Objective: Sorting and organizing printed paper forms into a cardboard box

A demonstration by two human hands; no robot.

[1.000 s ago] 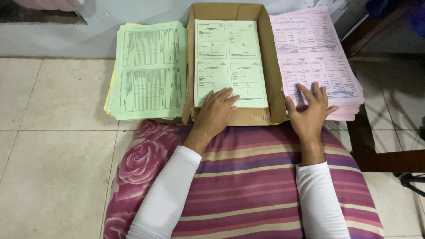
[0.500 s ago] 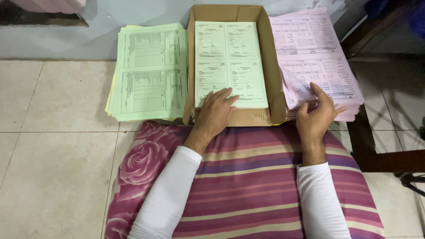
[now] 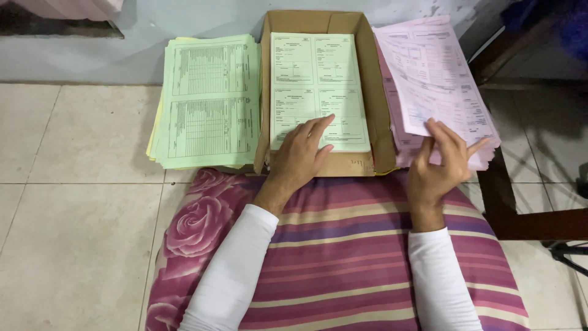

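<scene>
I see the cardboard box standing open on the floor against the wall, and in it lies a stack of pale green forms that nearly fills its bottom. My left hand rests flat and open on the near edge of that stack, fingers spread. Left of the box sits a loose green stack on the floor tiles; right of it sits the pink stack. My right hand pinches the near edge of a pink sheet, which is lifted and tilted above the pink stack. Half a second ago that sheet was barely raised; a second ago the right hand lay flat on the pile. The left hand has slid slightly forward. A striped cushion lies under my forearms.
</scene>
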